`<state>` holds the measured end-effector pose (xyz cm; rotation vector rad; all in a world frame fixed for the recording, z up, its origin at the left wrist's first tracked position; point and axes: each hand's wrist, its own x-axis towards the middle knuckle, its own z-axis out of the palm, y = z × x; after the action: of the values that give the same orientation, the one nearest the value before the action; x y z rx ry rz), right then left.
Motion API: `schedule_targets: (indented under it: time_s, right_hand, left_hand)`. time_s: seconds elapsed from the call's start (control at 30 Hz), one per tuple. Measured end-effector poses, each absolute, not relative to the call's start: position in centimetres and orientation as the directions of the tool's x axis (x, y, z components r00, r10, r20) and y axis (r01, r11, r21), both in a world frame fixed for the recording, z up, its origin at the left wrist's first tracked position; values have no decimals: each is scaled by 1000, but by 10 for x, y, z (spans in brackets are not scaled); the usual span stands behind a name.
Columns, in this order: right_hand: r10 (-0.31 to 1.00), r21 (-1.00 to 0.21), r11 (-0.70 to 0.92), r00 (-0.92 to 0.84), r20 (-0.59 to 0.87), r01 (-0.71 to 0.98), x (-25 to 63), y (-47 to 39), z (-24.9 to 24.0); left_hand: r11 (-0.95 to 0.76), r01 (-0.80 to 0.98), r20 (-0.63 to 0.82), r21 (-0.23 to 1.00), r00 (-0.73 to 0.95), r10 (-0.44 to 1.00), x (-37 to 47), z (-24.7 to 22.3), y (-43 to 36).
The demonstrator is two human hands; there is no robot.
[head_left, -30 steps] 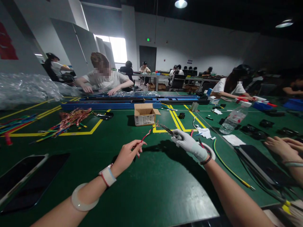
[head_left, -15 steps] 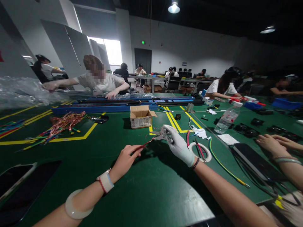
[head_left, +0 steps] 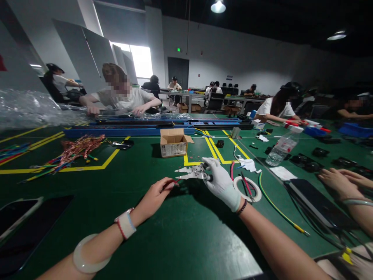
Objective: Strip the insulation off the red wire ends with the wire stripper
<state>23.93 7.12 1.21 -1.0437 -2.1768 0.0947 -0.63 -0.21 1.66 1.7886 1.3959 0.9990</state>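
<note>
My left hand (head_left: 159, 194), bare, pinches a short red wire (head_left: 176, 181) between thumb and fingers. In my right hand (head_left: 222, 182), which wears a white glove, is a pair of wire strippers (head_left: 192, 172). Their jaws are spread and point left, just above the red wire's end; whether they touch it I cannot tell. Beyond my hands stands a small open cardboard box (head_left: 174, 149). A white tape ring (head_left: 257, 193) with red and black wire pieces lies by my right wrist.
A copper wire bundle (head_left: 77, 151) lies at left, two phones (head_left: 35, 233) nearer. At right are a green-yellow cable (head_left: 276, 208), a water bottle (head_left: 284, 147) and a black device (head_left: 317, 202) beside a co-worker's hands (head_left: 339, 182). Blue rails (head_left: 131, 132) cross the back, where another person handles plastic wrap.
The strippers have opened and swung level, their jaws pointing left; before, they were at the wire's end. My left hand has drawn slightly left with the wire.
</note>
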Motion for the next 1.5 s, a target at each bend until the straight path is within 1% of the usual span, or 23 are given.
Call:
schedule_targets:
  time_s: [0.13,0.27,0.4,0.6,0.7,0.77,0.83,0.9,0.97,1.03,1.1,1.13,1.2,1.27,1.3,1.4,1.47,1.5]
  right_hand:
    - [717,-273,645,-442,539,714,241,72,9]
    - [734,-256,631,-457,503,732,238,71,7]
    - [729,-233,636,-474,493,736,234,69,5]
    - [693,-155,650,-497,523,744,231,65,3]
    - [674,-125,667,-522,523,735,227,61,1]
    - [662,-160,690,-525,535,706,225,59,-1]
    - [668,-268,704,-486,564,658,225,58,-3]
    - [713,-434,678,-389,583,593,227,59,-4]
    - [786,-623,607,-256,563,494,232,63,-3]
    - [853,-794,519,-134,504,316,238,68,1]
    - [902,-900,431,-56,428,66,244,73,7]
    - [920,-919,387,-35,390,-69,246,75,11]
    - [946,-906,285,-58,318,-313,248,76,20]
    - [954,-857,162,-145,263,-489,249,74,26]
    - [951,-833,96,-197,238,-545,250,74,28]
    - [940,-786,-69,-304,155,-614,252,73,29]
    - [946,-802,-108,-310,100,-587,254,72,27]
    - [953,-830,-93,-289,85,-550,255,72,26]
  left_hand:
    - [-170,473,116,865,141,983,-5,19,-5]
    - [-141,455,77,879,158,984,-5,20,-7]
    - [-145,445,76,884,169,983,-6,21,-8]
    - [-201,486,125,851,183,975,-6,20,-9]
    - [-194,464,113,864,197,974,-4,19,-10]
    - [-185,440,102,879,205,973,-2,19,-11]
    - [-175,418,98,891,199,975,-2,19,-12]
    - [-161,399,96,903,178,979,-2,19,-12]
    - [-141,377,88,916,153,984,-3,19,-11]
    - [-117,355,75,927,129,989,-4,20,-10]
    - [-97,339,63,936,110,992,-4,20,-10]
    - [-94,333,62,938,104,993,-5,20,-9]
    - [-95,327,64,940,102,993,-4,20,-9]
    - [-100,323,71,941,100,992,-4,20,-9]
    - [-101,322,74,941,98,992,-4,19,-9]
    - [-108,318,83,942,91,992,-5,18,-8]
    - [-110,317,85,942,89,992,-5,17,-8]
    - [-108,317,86,942,85,993,-5,18,-8]
